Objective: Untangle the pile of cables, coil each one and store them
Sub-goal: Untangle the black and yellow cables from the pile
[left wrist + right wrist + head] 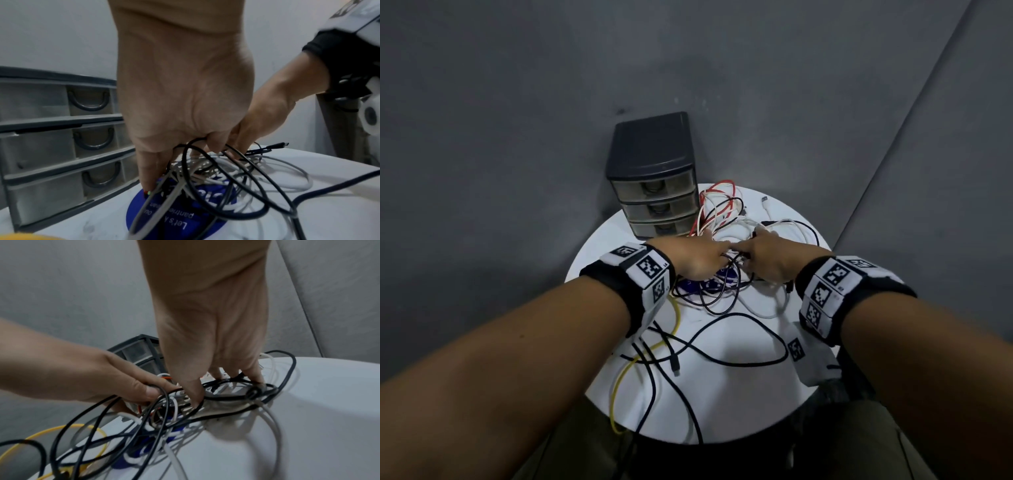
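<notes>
On the round white table, beside the grey drawer unit, both hands dig into the cable pile. The left hand curls its fingers among black and white loops; the right hand hooks curled fingers through black cable.
</notes>
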Demonstrator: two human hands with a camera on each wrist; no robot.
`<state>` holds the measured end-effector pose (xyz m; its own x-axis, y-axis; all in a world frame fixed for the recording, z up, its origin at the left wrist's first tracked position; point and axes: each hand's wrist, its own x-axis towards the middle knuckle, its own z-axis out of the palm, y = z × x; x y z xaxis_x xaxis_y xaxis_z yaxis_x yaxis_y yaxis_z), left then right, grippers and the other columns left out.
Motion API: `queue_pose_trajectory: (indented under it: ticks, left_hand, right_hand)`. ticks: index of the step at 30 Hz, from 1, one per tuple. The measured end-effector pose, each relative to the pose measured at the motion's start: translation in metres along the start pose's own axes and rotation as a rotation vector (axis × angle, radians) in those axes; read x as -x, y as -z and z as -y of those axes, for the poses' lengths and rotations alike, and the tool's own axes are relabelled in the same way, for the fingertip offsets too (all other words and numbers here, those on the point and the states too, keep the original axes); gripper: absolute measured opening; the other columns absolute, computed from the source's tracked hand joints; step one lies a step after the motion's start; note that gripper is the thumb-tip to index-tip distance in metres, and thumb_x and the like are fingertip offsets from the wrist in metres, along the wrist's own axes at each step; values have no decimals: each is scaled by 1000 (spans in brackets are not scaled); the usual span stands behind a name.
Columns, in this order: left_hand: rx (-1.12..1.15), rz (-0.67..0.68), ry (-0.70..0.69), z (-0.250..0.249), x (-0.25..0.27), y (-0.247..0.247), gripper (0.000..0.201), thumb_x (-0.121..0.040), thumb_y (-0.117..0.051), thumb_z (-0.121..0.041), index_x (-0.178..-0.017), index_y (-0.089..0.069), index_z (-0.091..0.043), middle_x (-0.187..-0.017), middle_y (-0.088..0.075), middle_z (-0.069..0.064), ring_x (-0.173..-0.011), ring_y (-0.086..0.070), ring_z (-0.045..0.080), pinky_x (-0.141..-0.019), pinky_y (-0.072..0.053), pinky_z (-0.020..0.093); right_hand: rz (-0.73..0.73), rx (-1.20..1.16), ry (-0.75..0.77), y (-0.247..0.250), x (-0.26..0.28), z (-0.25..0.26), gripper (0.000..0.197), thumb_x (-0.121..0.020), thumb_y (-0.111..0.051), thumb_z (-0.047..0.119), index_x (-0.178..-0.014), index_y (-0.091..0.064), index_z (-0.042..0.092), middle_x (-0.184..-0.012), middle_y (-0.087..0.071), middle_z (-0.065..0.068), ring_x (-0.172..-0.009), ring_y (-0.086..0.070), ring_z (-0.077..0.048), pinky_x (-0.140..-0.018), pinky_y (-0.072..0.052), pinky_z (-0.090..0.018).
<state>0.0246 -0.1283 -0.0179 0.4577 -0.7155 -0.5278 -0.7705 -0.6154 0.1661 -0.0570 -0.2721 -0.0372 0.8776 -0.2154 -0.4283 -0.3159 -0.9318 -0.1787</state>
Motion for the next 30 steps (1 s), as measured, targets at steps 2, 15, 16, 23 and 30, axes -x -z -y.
queue_pose_trajectory:
  ticks: [2,15,16,23,30]
  left_hand:
    - [-23,22,-4,0,-2,0,52,-110,-27,-37,-161,-18,-27,-165,-11,18,-140,-40,38,-115,-36,45]
    - [101,-230,-227,36,46,27,68,-88,-78,-36,-148,-48,-28,-135,-57,-4,-117,-51,11,-97,-42,29]
    - [126,-241,-229,40,54,29,67,-88,-79,-34,-147,-49,-28,-130,-57,-6,-116,-53,12,-97,-44,30]
    - [208,-274,-130,54,103,37,22,-94,-70,-32,-111,-67,-19,-98,-71,-4,-89,-70,15,-80,-55,35]
    - [72,16,161,45,129,-8,47,-89,-67,-60,-112,-56,-20,-98,-73,7,-76,-66,21,-73,-54,35]
  right_hand:
    - [-14,1,-22,-2,-9,-1,57,-104,-45,23,-155,-29,46,-151,-28,-15,-144,-26,-38,-116,-31,-56]
    - [-36,-28,9,4,10,2,55,-96,-57,23,-149,-44,30,-145,-48,-15,-134,-43,-34,-111,-39,-40]
    - [-22,-38,24,10,16,6,56,-96,-60,22,-149,-44,25,-148,-48,-15,-134,-45,-33,-109,-38,-35]
    - [-253,-156,140,44,53,35,52,-90,-60,10,-139,-53,22,-134,-59,-7,-123,-54,-28,-98,-42,-30]
    - [-33,-143,367,12,94,82,14,-91,-67,20,-105,-69,18,-80,-64,11,-75,-63,-13,-69,-46,-27]
